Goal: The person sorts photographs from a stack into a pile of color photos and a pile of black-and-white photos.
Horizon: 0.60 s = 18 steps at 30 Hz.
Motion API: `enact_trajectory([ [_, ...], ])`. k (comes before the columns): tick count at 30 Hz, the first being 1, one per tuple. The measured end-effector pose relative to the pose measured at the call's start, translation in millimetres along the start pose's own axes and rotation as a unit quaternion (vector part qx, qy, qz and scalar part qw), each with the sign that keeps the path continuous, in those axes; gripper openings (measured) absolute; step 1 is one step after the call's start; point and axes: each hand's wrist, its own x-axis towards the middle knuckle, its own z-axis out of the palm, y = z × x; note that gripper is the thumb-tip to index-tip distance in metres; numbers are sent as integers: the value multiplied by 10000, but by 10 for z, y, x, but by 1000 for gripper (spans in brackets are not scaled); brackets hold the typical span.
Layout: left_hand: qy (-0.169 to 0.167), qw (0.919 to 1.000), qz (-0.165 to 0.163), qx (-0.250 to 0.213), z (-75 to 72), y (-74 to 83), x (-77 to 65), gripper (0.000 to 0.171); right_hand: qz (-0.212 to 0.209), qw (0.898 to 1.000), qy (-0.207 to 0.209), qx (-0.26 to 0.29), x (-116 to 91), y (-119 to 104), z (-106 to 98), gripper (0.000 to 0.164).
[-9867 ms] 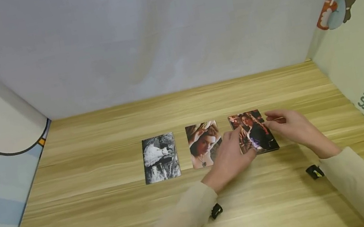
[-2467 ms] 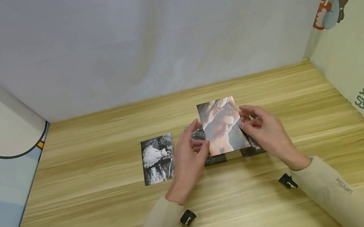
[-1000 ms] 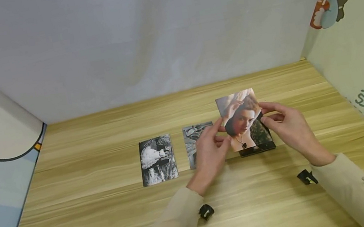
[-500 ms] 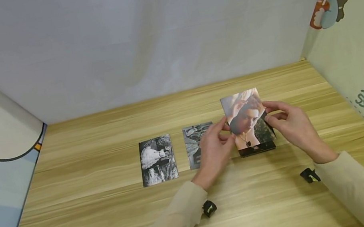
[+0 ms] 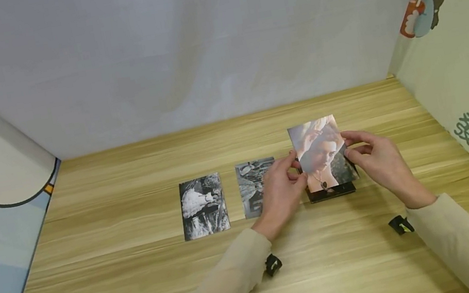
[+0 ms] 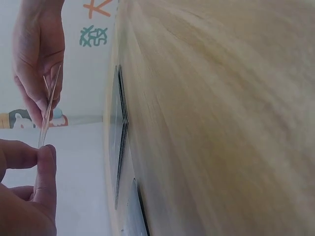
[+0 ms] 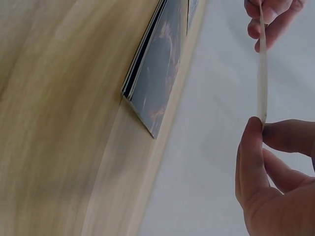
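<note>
Both hands hold up a colour photo card (image 5: 322,157) showing a portrait with a necklace. My left hand (image 5: 281,193) pinches its left edge between thumb and fingers; my right hand (image 5: 381,165) pinches the right edge. In the left wrist view a second thin edge splays from the card near the right hand. Below, apart from the card, a stack of photo cards (image 7: 160,64) lies on the table, mostly hidden in the head view. A grey photo card (image 5: 251,185) lies left of it, partly behind my left hand. Farther left lies a black-and-white photo card (image 5: 202,204).
The wood-grain table (image 5: 137,289) meets a pale back wall (image 5: 200,58). Printed panels stand on both sides, the right one (image 5: 444,78) bearing lettering. Black wrist devices (image 5: 273,264) sit at both cuffs.
The portrait card, earlier lying in the middle spot, was lifted and carried right above the stack, uncovering the grey card. Over the last second it shifted slightly farther right with both hands.
</note>
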Motion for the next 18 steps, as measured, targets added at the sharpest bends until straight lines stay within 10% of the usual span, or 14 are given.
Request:
enact_trajectory([
  [18, -287, 9988, -311, 240, 75, -53, 57, 60, -138, 9992, -233, -305, 62, 138, 14, 45],
])
